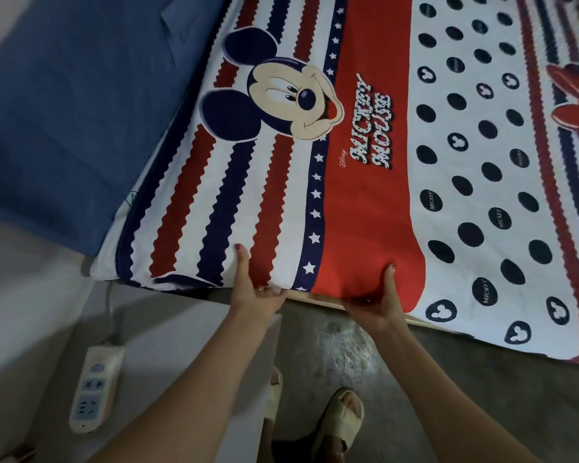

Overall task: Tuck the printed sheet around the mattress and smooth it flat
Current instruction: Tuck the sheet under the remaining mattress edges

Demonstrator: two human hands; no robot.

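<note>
1. Beige sandals stand on the grey floor, nearest the camera
2. The left hand pinches the printed sheet at the bed's near edge, thumb on top, fingers curled under
3. The right hand clamps the red band likewise
4. The sheet lies flat over the mattress, its stripes running away from the person; a power strip lies left
</note>
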